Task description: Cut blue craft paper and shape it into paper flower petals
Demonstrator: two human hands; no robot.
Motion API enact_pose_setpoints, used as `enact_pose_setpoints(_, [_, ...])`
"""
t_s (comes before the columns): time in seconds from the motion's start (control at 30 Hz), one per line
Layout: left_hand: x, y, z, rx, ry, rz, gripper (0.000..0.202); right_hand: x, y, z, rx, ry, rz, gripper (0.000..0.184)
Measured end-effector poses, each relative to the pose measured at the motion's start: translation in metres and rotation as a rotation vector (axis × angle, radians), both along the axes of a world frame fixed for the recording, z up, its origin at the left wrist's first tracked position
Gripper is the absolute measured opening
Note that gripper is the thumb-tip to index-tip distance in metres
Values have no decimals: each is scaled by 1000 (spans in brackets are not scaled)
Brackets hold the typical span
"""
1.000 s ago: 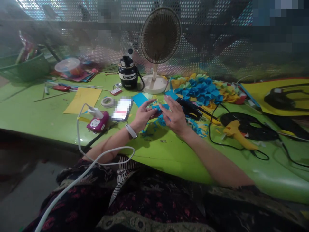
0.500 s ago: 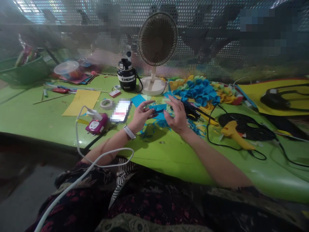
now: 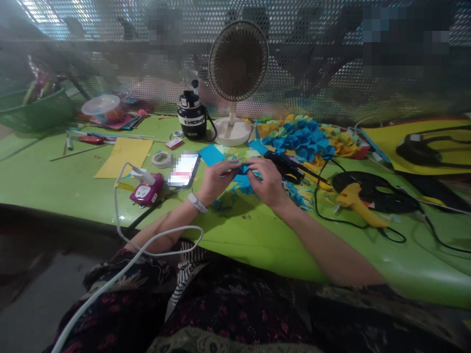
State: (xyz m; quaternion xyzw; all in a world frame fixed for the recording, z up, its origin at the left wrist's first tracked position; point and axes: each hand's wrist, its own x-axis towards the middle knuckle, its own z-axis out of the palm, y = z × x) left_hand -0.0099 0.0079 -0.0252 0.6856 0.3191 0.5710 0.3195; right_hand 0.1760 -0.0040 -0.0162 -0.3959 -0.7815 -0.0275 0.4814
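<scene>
Between my two hands is a small piece of blue paper (image 3: 243,168), pinched at both ends and partly covered by fingers. My left hand (image 3: 220,179), with a white band on the wrist, grips its left end. Fingers of my right hand (image 3: 268,183) close on the other end. Under and around the hands lie blue and yellow paper scraps (image 3: 300,196). A flat blue sheet (image 3: 211,155) rests just behind my left hand. Black-handled scissors (image 3: 285,165) seem to lie beyond my right hand, partly hidden.
A heap of folded paper pieces (image 3: 307,137) is at the back right. A yellow glue gun (image 3: 362,206) with a black cord lies right. Behind stand a fan (image 3: 238,61) and a black bottle (image 3: 192,117). Left are a phone (image 3: 184,169), tape roll (image 3: 161,158) and purple power socket (image 3: 147,190).
My right hand has moved left and closed on the blue paper, its fingers meeting those of my left hand. The paper, flat before, now looks bent or folded.
</scene>
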Motion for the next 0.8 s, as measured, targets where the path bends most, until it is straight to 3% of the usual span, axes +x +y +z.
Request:
enact_pose_setpoints(0.1, [-3,1,-1,138,128,40,15,-3,-2,0,-16,1,8,15])
enact_pose_setpoints(0.2, [-4,0,2,173,141,10,17,-2,-1,0,-24,15,1,15])
enact_pose_setpoints(0.33, [-3,-3,13,-38,-87,-93,38,6,6,1,-51,108,23,13])
enact_pose_setpoints(0.47, [-4,-2,19,-239,-221,-143,39,13,13,2,-72,183,75,10])
enact_pose_setpoints(0.8, [-4,8,9,-316,-281,-219,41,13,14,1,-123,242,78,7])
